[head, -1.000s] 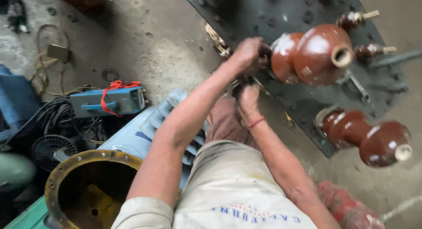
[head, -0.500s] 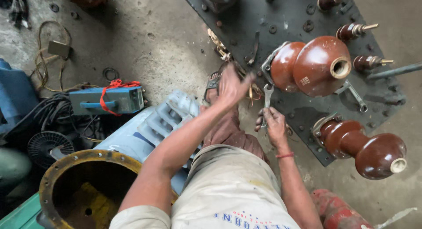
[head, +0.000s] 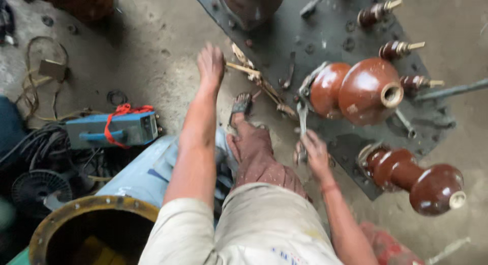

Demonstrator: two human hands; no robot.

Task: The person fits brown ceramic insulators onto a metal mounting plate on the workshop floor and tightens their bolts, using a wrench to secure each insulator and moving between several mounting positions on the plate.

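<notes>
Progress entry, near to far. Nearest, I log my right hand [head: 316, 154] clenched on a spanner [head: 303, 123], its head at the base clamp of the large brown insulator [head: 357, 90] on the dark steel plate [head: 330, 36]; I judge that clamp not yet freed. Second insulator [head: 417, 181] seated too. Farther out, my left hand [head: 211, 61] hangs released, empty, over the floor.

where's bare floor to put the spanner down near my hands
Bare concrete lies beyond the left hand, between the blue box and the dark plate. The plate is crowded around the spanner in the right hand: brown insulators, bolts and loose metal strips.
</notes>
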